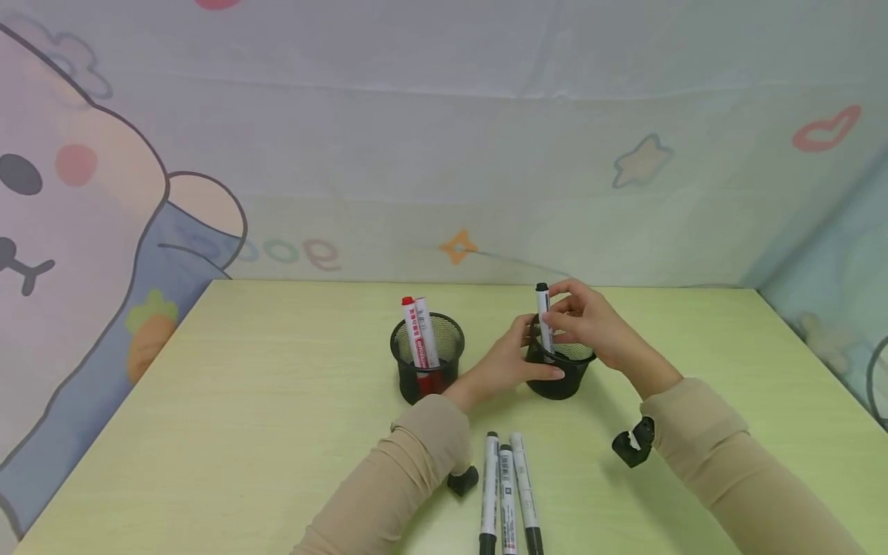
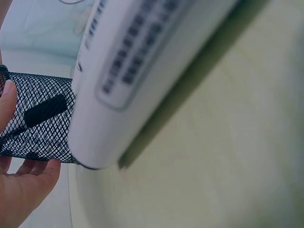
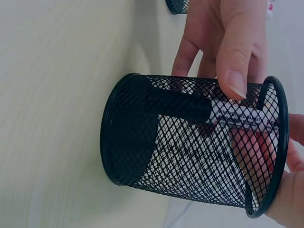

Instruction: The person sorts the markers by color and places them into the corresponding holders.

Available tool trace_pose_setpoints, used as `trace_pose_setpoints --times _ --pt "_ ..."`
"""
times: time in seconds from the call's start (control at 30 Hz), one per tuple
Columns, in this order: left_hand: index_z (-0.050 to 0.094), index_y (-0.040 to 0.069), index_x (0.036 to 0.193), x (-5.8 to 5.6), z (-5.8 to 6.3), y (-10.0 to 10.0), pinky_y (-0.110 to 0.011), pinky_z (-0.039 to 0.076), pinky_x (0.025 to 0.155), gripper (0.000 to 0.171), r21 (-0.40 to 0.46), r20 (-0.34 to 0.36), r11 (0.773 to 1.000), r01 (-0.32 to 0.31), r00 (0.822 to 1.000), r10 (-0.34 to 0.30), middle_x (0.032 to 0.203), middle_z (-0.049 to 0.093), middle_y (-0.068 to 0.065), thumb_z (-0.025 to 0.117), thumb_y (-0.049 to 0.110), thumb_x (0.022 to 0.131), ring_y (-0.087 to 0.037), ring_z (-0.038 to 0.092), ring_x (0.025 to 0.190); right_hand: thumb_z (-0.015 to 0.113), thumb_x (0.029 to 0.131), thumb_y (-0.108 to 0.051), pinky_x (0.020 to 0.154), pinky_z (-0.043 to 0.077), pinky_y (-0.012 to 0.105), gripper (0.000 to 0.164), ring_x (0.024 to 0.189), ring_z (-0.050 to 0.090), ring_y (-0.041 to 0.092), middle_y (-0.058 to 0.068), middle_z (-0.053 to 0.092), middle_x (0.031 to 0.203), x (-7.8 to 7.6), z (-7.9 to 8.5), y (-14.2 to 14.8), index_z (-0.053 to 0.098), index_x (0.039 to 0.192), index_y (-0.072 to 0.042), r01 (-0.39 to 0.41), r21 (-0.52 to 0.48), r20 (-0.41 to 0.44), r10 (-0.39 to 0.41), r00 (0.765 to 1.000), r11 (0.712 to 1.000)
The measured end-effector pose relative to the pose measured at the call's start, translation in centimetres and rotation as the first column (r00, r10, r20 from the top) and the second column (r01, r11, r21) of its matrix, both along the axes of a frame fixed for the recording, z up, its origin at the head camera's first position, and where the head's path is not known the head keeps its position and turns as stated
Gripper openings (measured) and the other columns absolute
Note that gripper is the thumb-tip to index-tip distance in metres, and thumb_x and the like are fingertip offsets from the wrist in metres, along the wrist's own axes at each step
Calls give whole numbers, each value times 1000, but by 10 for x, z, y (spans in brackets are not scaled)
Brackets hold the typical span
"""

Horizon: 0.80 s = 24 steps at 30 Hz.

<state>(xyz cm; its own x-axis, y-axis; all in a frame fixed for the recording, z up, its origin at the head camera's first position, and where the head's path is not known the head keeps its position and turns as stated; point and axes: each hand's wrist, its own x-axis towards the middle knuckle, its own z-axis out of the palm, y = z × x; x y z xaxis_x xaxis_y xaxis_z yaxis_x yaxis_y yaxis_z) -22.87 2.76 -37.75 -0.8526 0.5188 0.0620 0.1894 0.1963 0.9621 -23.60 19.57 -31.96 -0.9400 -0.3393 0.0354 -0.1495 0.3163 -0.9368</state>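
Inspection finds the person's left hand (image 1: 509, 366) curled about a mesh cup (image 1: 563, 387), thumb on the near wall and fingers round the side, steadying it on the bench (image 1: 291, 385). The right hand (image 1: 590, 320) is partly closed above the rim, pinching a black-topped marker (image 1: 543, 304) between thumb and fingers. That marker stands nearly upright, its lower part inside the cup; whether its end touches the floor of the cup I cannot tell. In my judgement, the step is best done by keeping the marker clear of the rim, lowering it gently, and releasing only once it bears on the base and wall. The left hand should brace the cup lightly, since thin mesh may flex and a light cup may tip. As to materials, the cup is round, open-woven black mesh, apparently metal, with a smooth thicker rim. The marker is a slim, smooth white barrel, apparently plastic, with black ends and printed lettering. A second cup (image 1: 408, 383) of like make stands apart, bearing a red-capped marker (image 1: 413, 327) and a paler marker (image 1: 428, 339). Three loose markers (image 1: 508, 493) lie side by side, nearer the person.
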Motion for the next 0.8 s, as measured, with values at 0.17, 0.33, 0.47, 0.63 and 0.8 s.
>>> trace_pose_setpoints --times 0.17,0.33,0.47,0.63,0.8 --pt "27 14 140 -1 0 0 -39 34 102 79 -5 -9 1000 1 1000 -1 137 40 -2 76 17 79 -23 40 127 55 92 -1 78 53 44 35 84 56 19 16 53 97 1 -1 -4 39 122 4 -17 46 -14 18 1000 999" --pt "28 14 140 -1 0 0 -41 34 103 78 -4 -17 1000 1 1000 -1 139 39 -3 77 17 78 -25 40 127 54 92 -1 79 52 46 35 85 56 21 18 52 98 2 -1 -4 38 123 6 -22 61 -12 23 1000 998" --pt "28 13 139 -1 -2 0 -41 35 102 78 4 -26 1000 7 1000 -7 138 40 -4 76 16 78 -25 41 126 55 92 -1 79 52 46 37 85 56 22 17 51 97 2 -1 -4 38 123 6 -23 82 -1 23 1000 996" --pt "28 13 140 -1 -1 0 -41 34 102 78 7 -25 1000 8 1000 -8 139 39 -4 76 16 79 -25 40 126 55 92 -1 79 52 45 38 86 57 23 19 51 98 2 0 -4 38 124 7 -20 103 -1 21 1000 994" --pt "27 14 141 0 0 0 -41 34 103 79 5 -14 1000 5 1000 -5 138 39 -4 76 16 79 -23 40 126 56 91 -3 78 53 43 42 89 59 25 22 52 104 2 2 -3 37 128 6 -13 121 2 13 1000 993"
